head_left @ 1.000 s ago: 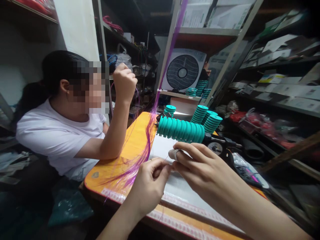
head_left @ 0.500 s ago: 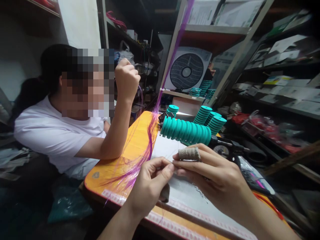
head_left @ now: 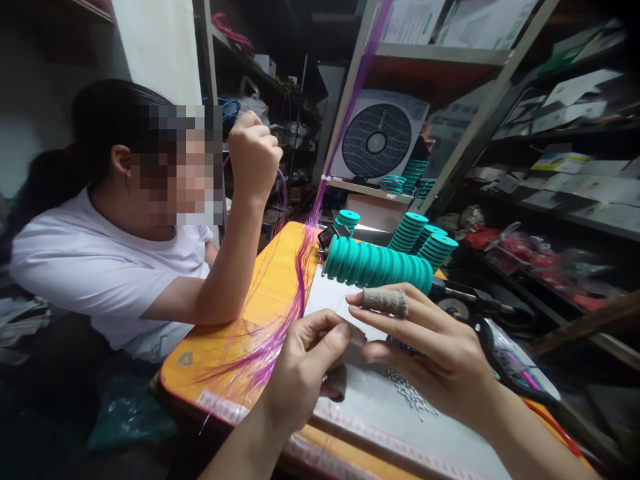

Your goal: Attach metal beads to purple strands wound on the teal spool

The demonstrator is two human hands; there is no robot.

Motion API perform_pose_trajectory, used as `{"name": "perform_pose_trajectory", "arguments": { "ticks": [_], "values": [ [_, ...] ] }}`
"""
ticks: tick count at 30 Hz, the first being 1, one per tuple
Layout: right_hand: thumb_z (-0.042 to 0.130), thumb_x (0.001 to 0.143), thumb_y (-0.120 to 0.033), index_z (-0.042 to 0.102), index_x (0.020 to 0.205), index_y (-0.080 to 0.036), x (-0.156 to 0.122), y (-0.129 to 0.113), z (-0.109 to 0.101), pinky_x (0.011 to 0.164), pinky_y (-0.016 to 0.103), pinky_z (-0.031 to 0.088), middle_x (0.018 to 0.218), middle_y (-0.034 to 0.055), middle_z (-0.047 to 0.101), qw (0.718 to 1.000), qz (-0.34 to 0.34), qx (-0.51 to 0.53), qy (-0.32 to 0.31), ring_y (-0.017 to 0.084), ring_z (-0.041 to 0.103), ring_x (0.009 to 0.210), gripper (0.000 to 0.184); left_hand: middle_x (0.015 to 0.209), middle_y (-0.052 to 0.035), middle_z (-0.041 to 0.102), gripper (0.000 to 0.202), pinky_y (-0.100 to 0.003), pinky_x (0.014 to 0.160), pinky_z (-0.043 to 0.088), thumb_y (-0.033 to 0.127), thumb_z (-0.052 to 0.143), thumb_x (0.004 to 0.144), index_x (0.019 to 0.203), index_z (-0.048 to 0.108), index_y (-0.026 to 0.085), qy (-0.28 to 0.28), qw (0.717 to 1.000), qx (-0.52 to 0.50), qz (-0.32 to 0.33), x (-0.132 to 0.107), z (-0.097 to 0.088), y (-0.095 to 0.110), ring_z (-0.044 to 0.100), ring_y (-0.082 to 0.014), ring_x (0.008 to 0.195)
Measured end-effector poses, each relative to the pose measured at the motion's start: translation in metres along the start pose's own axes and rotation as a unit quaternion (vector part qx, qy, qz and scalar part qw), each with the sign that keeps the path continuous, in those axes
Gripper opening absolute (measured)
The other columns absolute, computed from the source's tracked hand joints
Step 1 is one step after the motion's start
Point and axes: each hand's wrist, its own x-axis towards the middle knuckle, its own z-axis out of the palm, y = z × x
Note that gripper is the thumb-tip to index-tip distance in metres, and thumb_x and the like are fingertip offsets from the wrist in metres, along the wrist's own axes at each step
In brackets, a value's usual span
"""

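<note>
My left hand point(head_left: 300, 380) is closed in a pinch between thumb and forefinger; what it holds is too fine to make out. My right hand point(head_left: 440, 347) is just to the right, thumb and fingers apart, with a greyish cloth wrap point(head_left: 385, 302) around one finger. Another wrap shows partly under my left hand. Beneath my right hand, small silvery pieces point(head_left: 413, 393) lie scattered on a white sheet point(head_left: 370, 413). Beyond my hands, a row of green ridged spools point(head_left: 377, 263) sits on a horizontal rod. Long purple threads point(head_left: 301, 280) hang down and spread over the table left of my left hand.
A person in a white shirt point(head_left: 110, 280) sits at left, a raised fist point(head_left: 255, 157) above the yellow table point(head_left: 275, 260). More green spools point(head_left: 407, 233) stand behind the rod. A box fan point(head_left: 377, 137) is on the shelf beyond. Boxes point(head_left: 570, 107) fill shelves at right.
My right hand has drawn away from my left, and its fingers have parted. More silvery pieces show beneath it. The other person's head has shifted slightly left in view.
</note>
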Motion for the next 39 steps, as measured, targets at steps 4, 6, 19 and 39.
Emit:
{"name": "perform_pose_trajectory", "arguments": {
  "ticks": [4, 6, 19, 39],
  "values": [
    [0.067, 0.081, -0.011, 0.065, 0.116, -0.019, 0.001, 0.002, 0.004, 0.077, 0.031, 0.054, 0.109, 0.008, 0.066, 1.0, 0.024, 0.007, 0.009, 0.018, 0.057, 0.097, 0.036, 0.048, 0.0104, 0.024, 0.03, -0.012, 0.034, 0.024, 0.045, 0.062, 0.084, 0.076, 0.052, 0.019, 0.015, 1.0, 0.0, 0.007, 0.001, -0.003, -0.003, 0.023, -0.0023, 0.038],
    [0.065, 0.082, -0.009, 0.066, 0.115, -0.021, 0.0, 0.002, 0.006, 0.075, 0.029, 0.054, 0.106, 0.0065, 0.067, 0.999, 0.034, 0.012, 0.012, 0.016, 0.057, 0.094, 0.035, 0.049, 0.01, 0.026, 0.03, -0.012, 0.035, 0.025, 0.046, 0.062, 0.084, 0.077, 0.053, 0.019, 0.014, 1.0, 0.006, 0.014, 0.002, -0.004, -0.006, 0.023, -0.0023, 0.039],
    [0.064, 0.083, -0.011, 0.07, 0.099, -0.022, 0.005, 0.009, 0.006, 0.075, 0.027, 0.052, 0.093, 0.0019, 0.07, 0.997, 0.05, 0.043, 0.036, 0.014, 0.059, 0.089, 0.02, 0.053, 0.0089, 0.028, 0.028, -0.012, 0.039, 0.029, 0.043, 0.056, 0.089, 0.077, 0.052, 0.018, -0.008, 0.993, 0.076, 0.087, 0.012, -0.007, -0.018, 0.028, -0.0011, 0.041],
    [0.044, 0.089, -0.029, 0.026, 0.148, -0.005, 0.024, 0.044, 0.023, 0.106, 0.052, 0.038, 0.143, 0.0193, 0.043, 0.943, 0.151, -0.282, -0.091, 0.032, 0.042, 0.125, 0.066, 0.051, 0.0115, 0.027, 0.02, -0.011, 0.035, 0.023, 0.032, 0.058, 0.084, 0.078, 0.044, 0.019, 0.167, 0.982, -0.025, 0.088, 0.073, 0.005, -0.028, 0.022, -0.002, 0.039]
  ]
}}
